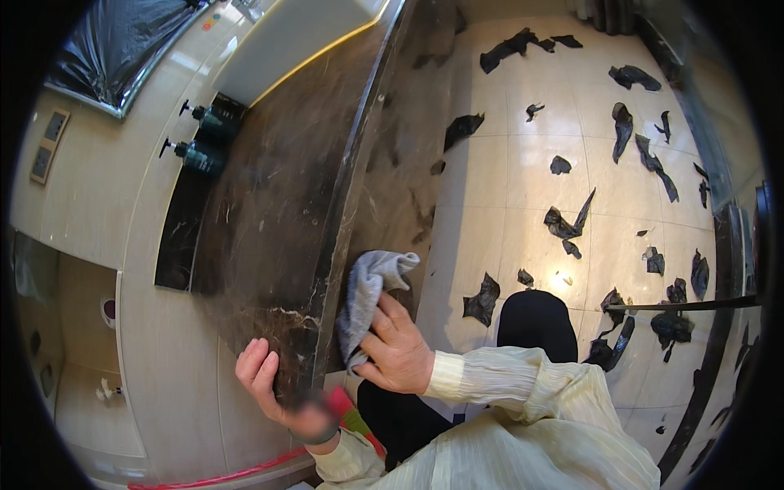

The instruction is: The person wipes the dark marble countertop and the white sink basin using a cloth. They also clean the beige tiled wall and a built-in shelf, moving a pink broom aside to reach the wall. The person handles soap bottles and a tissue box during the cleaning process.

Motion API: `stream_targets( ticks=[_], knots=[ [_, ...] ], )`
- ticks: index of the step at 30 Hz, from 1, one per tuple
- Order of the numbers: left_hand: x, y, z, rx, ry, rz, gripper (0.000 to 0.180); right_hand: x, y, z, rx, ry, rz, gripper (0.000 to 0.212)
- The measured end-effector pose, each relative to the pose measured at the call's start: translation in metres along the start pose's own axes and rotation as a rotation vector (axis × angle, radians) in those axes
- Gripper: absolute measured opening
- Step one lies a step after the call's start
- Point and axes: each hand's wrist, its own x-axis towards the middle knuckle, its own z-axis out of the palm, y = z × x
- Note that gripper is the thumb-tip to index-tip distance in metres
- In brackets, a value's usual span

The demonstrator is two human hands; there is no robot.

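A grey cloth is bunched under my right hand, whose fingers press it against the front face of a dark brown marbled countertop. The cloth's upper end sticks out past my fingertips. My left hand rests at the near end of the countertop, fingers stretched out along its corner. Part of that hand is blurred near the wrist, and I see nothing held in it. Pale streaks and a light, cracked-looking patch mark the stone beside my left fingers.
Two dark green pump bottles stand against the tiled wall, near a white basin. Torn black scraps litter the tiled floor to the right. A recessed niche opens at the left. My black shoe is on the floor.
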Motion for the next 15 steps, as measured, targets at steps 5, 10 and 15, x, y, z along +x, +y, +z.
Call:
stream_targets(
  ticks=[5, 10, 15],
  knots=[
    [-0.005, -0.001, 0.013, -0.028, 0.153, 0.053, 0.048, 0.038, 0.025, -0.006, -0.046, 0.109, -0.087, 0.046],
    [-0.026, -0.006, 0.047, 0.167, 0.432, -0.010, 0.054, 0.070, 0.057, -0.023, -0.045, 0.105, 0.030, 0.050],
    [-0.093, -0.032, 0.059, 0.253, 0.269, -0.693, 0.036, 0.081, 0.075, -0.037, -0.058, 0.067, 0.006, 0.050]
  ],
)
